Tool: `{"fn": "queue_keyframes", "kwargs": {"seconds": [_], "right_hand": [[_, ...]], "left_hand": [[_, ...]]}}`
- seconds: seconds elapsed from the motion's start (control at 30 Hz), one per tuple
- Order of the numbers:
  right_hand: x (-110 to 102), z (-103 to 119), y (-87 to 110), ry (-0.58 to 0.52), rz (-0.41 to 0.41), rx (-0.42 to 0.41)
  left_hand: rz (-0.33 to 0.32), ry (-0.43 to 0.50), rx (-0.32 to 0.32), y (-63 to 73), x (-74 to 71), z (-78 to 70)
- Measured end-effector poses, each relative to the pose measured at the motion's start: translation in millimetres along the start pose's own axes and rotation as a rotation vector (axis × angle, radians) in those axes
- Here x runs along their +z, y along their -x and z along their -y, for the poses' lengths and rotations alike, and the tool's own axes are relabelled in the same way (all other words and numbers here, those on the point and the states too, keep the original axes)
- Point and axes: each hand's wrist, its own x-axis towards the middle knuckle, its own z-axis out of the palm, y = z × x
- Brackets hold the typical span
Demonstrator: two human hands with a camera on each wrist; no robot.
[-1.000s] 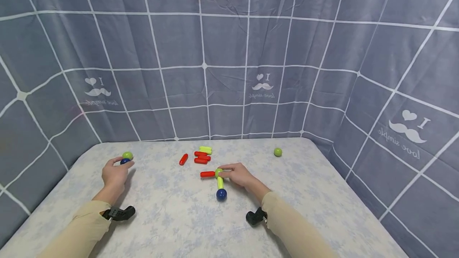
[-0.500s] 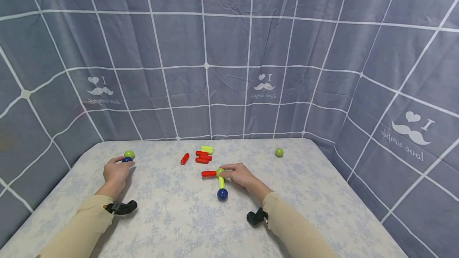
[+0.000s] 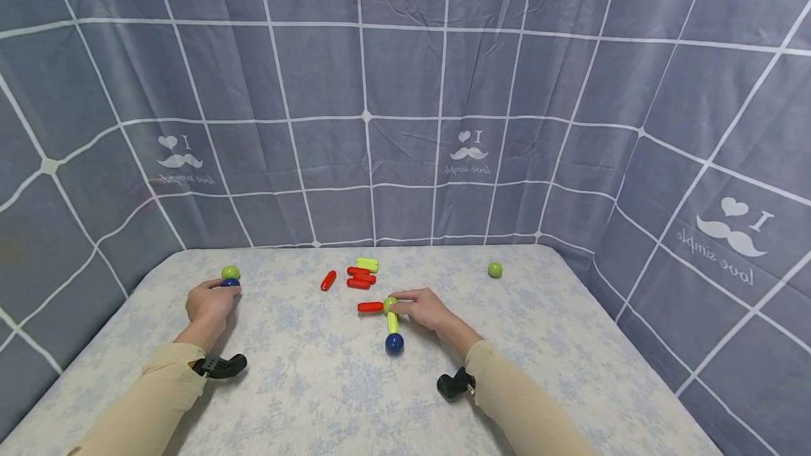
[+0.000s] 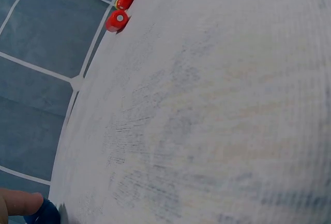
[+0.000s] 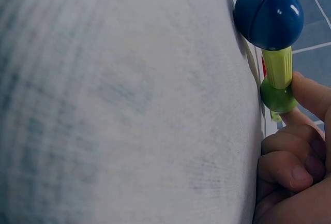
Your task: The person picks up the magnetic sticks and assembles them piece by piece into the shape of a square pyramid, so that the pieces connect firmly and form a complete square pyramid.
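At the left side of the table, my left hand (image 3: 208, 301) grips a blue ball (image 3: 231, 282) with the fingers over it. A green ball (image 3: 231, 272) sits just behind that one. In the left wrist view, a fingertip lies against the blue ball (image 4: 45, 213). My right hand (image 3: 426, 307) pinches a green ball (image 3: 389, 304) between thumb and finger. From it a red rod (image 3: 370, 307) points left, and a yellow-green rod (image 3: 393, 324) runs toward me to a larger blue ball (image 3: 394, 343). The right wrist view shows this blue ball (image 5: 269, 16) close up.
Several red rods (image 3: 358, 283) and a few yellow-green rods (image 3: 366, 262) lie in a cluster at the back middle, with a lone red rod (image 3: 328, 280) to their left. Another green ball (image 3: 495, 269) rests at the back right. A grey checked curtain (image 3: 405, 153) hangs behind the table.
The whole view has shifted slightly. My left hand with the blue ball has moved a little to the right, near the green ball. My right hand keeps its hold.
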Motion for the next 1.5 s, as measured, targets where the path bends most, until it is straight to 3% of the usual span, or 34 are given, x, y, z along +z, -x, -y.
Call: {"fn": "queue_keyframes", "kwargs": {"seconds": [0.23, 0.77, 1.07, 1.5], "right_hand": [[1, -1, -0.6, -0.001, -0.003, 0.001], [1, 4, 3.4, 0.004, -0.006, 0.013], [-2, 3, 2.2, 0.019, -0.008, -0.002], [-2, 4, 3.9, 0.028, -0.006, 0.001]], "left_hand": [[0.024, -0.012, 0.032, 6.1, -0.6, 1.8], [0.159, -0.063, 0.137, 28.9, 6.4, 2.4], [0.265, -0.085, 0.212, 48.3, 18.6, -3.5], [0.427, -0.104, 0.229, 74.4, 41.7, -6.1]]}}
